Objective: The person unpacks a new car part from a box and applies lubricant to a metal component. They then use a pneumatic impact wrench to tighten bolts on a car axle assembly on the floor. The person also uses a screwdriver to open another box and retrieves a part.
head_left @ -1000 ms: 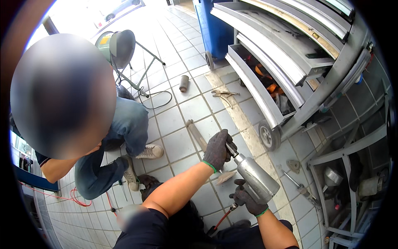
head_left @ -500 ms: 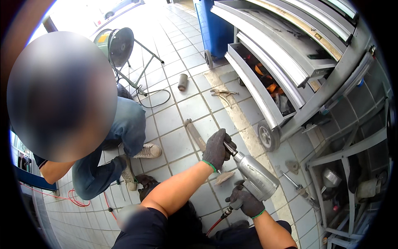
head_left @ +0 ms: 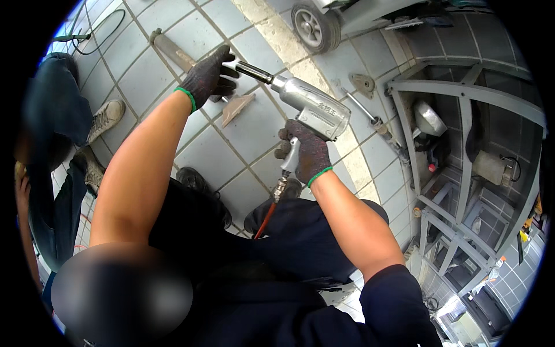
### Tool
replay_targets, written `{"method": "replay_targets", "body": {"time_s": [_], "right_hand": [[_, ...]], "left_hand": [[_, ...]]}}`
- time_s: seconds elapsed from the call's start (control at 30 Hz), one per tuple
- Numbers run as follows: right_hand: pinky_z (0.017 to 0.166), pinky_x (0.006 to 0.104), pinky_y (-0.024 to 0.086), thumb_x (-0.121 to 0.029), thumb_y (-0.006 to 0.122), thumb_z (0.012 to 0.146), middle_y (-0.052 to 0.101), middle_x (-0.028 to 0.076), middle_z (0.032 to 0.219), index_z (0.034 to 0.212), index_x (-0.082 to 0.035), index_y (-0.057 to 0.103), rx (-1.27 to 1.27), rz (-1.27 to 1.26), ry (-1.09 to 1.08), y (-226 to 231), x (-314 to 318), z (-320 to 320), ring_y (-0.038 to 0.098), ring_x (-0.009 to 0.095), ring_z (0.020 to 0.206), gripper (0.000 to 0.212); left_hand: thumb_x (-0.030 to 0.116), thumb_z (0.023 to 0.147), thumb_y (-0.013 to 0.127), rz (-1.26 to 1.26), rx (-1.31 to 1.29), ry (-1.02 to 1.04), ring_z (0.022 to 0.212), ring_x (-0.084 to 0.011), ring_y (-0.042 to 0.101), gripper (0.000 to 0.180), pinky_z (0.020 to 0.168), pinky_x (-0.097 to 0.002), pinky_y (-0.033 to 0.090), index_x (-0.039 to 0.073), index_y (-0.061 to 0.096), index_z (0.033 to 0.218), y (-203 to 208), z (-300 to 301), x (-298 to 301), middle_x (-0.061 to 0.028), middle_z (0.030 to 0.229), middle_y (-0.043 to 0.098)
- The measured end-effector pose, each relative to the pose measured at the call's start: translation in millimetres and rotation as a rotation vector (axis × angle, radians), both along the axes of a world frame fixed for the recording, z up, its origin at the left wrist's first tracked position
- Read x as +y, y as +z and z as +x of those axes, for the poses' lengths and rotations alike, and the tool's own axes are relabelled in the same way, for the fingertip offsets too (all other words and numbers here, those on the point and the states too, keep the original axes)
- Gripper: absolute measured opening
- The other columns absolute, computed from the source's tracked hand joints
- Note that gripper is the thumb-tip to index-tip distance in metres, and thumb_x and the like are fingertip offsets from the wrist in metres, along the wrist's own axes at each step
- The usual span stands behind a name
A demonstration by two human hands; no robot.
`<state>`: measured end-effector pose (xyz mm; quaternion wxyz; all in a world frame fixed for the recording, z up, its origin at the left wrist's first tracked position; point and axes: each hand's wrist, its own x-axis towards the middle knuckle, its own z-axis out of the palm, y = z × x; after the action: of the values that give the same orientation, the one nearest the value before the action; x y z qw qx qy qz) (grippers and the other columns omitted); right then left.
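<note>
Wrench (head_left: 315, 107) handle clamped in right grip (head_left: 306, 153) | left grip (head_left: 211, 75) pinching its shaft (head_left: 251, 70)

One silver impact wrench (head_left: 315, 110), two gloved hands, one caster wheel (head_left: 315, 26), one orange hose (head_left: 265, 220)

We see bare tiled floor (head_left: 254, 124) open between our forearms. A metal bar (head_left: 173, 51) and a flat scrap (head_left: 236, 108) lie just ahead, a wheel (head_left: 315, 26) beyond, and a grey metal frame (head_left: 462, 115) walls off the right.
</note>
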<state>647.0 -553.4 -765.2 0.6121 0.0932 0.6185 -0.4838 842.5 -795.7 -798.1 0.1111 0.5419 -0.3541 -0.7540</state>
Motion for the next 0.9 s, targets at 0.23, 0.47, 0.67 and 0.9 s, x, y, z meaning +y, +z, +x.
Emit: {"method": "replay_targets", "body": {"time_s": [0.23,0.47,0.67,0.9], "right_hand": [[0.06,0.0401,0.06,-0.022,0.074,0.1,0.071,0.011,0.095,0.12,-0.005,0.068,-0.015,-0.015,-0.071,19.9,29.3,-12.0,0.067,0.02,0.067,0.027],[0.062,0.0405,0.062,-0.019,0.08,0.095,0.071,0.01,0.094,0.116,-0.007,0.069,0.076,-0.226,-0.026,51.0,13.5,-29.9,0.068,0.019,0.067,0.027],[0.062,0.0374,0.063,-0.009,0.078,0.093,0.072,0.011,0.093,0.115,-0.002,0.069,0.317,-0.345,0.098,117.9,-25.6,-24.8,0.07,0.019,0.069,0.025],[0.068,0.0348,0.064,-0.005,0.083,0.089,0.076,0.009,0.096,0.115,0.0,0.074,0.646,-0.395,0.204,162.5,-39.1,4.1,0.074,0.017,0.075,0.028]], "left_hand": [[0.05,0.086,0.081,-0.466,-0.798,-1.07,0.141,-0.0442,0.062,0.106,0.117,-0.0513,0.051,0.02,0.029,0.173,-40.9,-12.9,75.6,-0.0258,0.154,0.063],[0.032,0.078,0.082,-0.607,-0.756,-0.948,0.126,-0.0433,0.07,0.077,0.108,-0.0521,0.055,0.008,0.058,0.147,-98.4,-17.0,59.5,-0.0251,0.139,0.071],[0.009,0.088,0.072,-0.596,-0.167,-0.144,0.114,-0.0235,0.072,0.068,0.091,-0.0361,0.062,0.003,0.056,0.153,33.0,-3.6,1.7,-0.0099,0.127,0.071],[-0.001,0.086,0.073,-0.472,0.376,0.396,0.122,-0.0262,0.071,0.066,0.105,-0.0424,0.063,0.001,0.054,0.15,115.1,53.0,-31.2,-0.0116,0.137,0.068]]}}
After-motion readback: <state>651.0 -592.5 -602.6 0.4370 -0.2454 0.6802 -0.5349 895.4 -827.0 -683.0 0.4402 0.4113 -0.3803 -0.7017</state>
